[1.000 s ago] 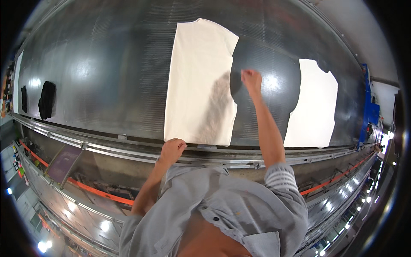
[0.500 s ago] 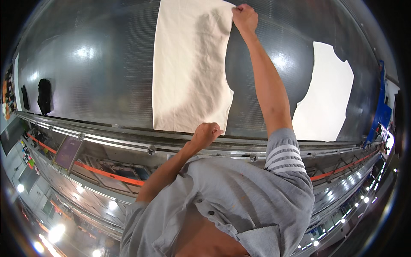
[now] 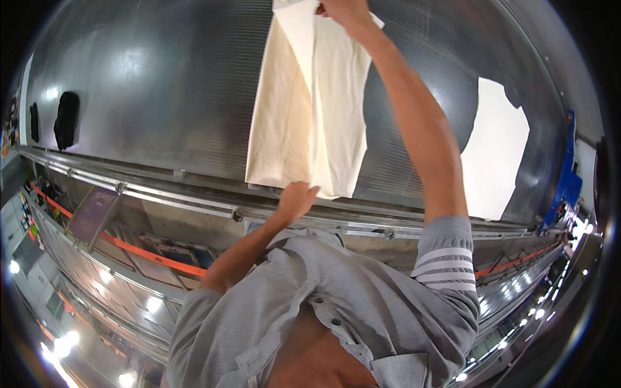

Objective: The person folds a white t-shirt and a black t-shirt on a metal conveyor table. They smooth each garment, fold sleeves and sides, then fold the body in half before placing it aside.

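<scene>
Since half a second ago, cream cloth [image 3: 304, 123] has folded lengthwise, its right edge lifted over. Right hand [image 3: 343, 10] pinches the far corner at the frame's top (fingers closed on fabric). Left hand [image 3: 296, 199] rests at the near hem, fingers loosely together. Steel tabletop [image 3: 149, 97] carries one more pale piece [image 3: 495, 149] and two dark items [image 3: 66, 119].
</scene>
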{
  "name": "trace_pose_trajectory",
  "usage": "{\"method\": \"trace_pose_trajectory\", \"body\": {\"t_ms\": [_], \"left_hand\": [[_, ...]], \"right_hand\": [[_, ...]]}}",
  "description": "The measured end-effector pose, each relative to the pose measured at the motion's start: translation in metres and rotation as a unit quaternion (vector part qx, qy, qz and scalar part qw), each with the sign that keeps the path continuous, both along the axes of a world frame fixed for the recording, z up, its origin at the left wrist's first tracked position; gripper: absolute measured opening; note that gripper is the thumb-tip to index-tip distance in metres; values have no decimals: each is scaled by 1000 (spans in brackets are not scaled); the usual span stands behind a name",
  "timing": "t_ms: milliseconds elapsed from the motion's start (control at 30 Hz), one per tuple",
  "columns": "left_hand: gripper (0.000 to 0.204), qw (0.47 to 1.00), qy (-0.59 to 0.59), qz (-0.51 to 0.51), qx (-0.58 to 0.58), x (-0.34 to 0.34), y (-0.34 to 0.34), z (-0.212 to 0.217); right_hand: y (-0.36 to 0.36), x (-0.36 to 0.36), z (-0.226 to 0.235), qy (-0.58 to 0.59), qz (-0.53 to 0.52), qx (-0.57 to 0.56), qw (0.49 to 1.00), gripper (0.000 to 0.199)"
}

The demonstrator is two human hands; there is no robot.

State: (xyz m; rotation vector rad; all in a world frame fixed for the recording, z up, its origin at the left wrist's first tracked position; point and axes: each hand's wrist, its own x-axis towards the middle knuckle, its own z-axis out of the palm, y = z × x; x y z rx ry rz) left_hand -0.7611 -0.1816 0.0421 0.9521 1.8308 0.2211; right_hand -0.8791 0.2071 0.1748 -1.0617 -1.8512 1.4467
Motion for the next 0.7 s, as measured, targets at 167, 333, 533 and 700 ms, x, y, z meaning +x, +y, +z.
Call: {"method": "trace_pose_trajectory", "body": {"t_ms": [167,333,533,700], "left_hand": [[31,954,-55,293,33,-117,-83,35],[21,736,-170,599,266,-207,-115,45],[20,780,-39,567,261,-303,-118,62],[21,810,10,539,230,-351,-121,54]], "right_hand": [[44,-15,-57,-174,152,332,915,21],[36,-73,-51,-184,206,434,858,19],[39,-180,-13,-105,240,122,957,13],[37,-251,-11,-153,246,80,954,13]]}}
